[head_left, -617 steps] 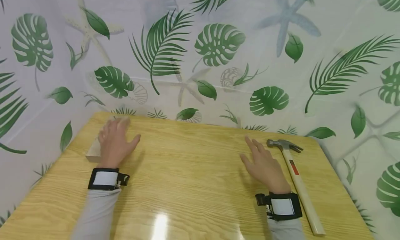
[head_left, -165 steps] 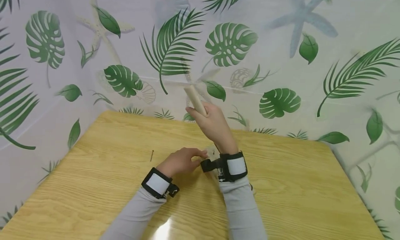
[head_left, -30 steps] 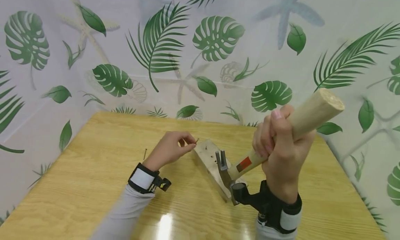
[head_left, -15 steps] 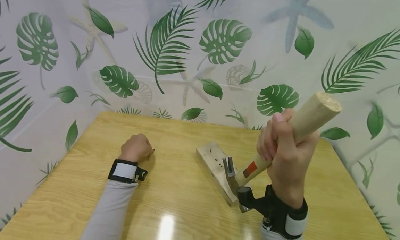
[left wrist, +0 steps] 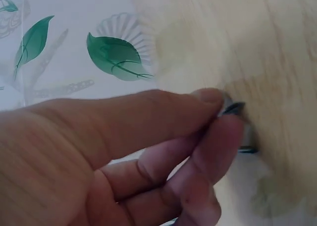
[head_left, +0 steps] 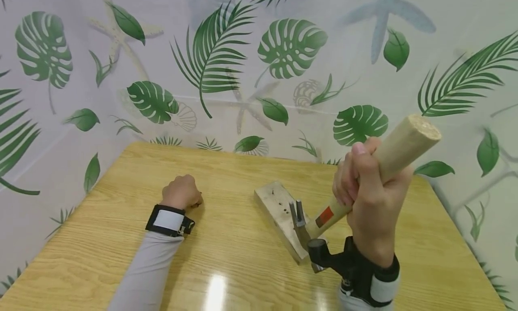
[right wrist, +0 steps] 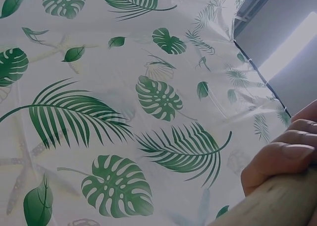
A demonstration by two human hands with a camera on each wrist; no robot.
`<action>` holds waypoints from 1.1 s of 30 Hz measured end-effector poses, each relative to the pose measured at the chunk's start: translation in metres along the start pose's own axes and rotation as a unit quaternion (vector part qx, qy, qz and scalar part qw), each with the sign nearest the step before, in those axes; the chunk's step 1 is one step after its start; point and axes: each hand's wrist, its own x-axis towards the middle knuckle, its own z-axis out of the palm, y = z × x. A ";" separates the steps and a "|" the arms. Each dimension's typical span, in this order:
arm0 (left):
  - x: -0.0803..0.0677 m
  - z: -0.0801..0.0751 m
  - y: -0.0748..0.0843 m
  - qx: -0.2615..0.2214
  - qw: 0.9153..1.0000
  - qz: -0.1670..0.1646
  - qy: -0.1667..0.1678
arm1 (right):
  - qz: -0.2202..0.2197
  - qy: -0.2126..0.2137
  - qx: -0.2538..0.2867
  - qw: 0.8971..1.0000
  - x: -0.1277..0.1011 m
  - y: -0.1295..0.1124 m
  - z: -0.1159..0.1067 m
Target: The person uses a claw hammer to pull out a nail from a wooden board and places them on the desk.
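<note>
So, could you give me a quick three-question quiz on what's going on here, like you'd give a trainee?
1. What does the right hand hold? A) a screwdriver; B) a hammer; C) nothing.
2. True or false: the wooden block stands on its end.
3. Fill the gap: the left hand pinches a small dark thing between its ____ and a finger.

Key: 1. B. 2. False; the wooden block lies flat on the table. 3. Thumb.

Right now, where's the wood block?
In the head view, the block lies on the table just right of centre, its near end partly hidden by the hammer.
</note>
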 end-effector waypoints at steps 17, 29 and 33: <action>-0.014 0.048 0.080 -0.081 0.932 0.352 -0.037 | -0.056 -0.011 0.061 0.996 0.002 0.013 0.000; -0.025 0.062 0.092 -0.046 0.932 0.360 0.010 | -0.066 -0.073 0.017 0.995 0.003 0.041 -0.001; -0.019 0.062 0.088 -0.068 0.929 0.364 -0.008 | -0.076 -0.101 -0.001 0.992 0.003 0.056 -0.002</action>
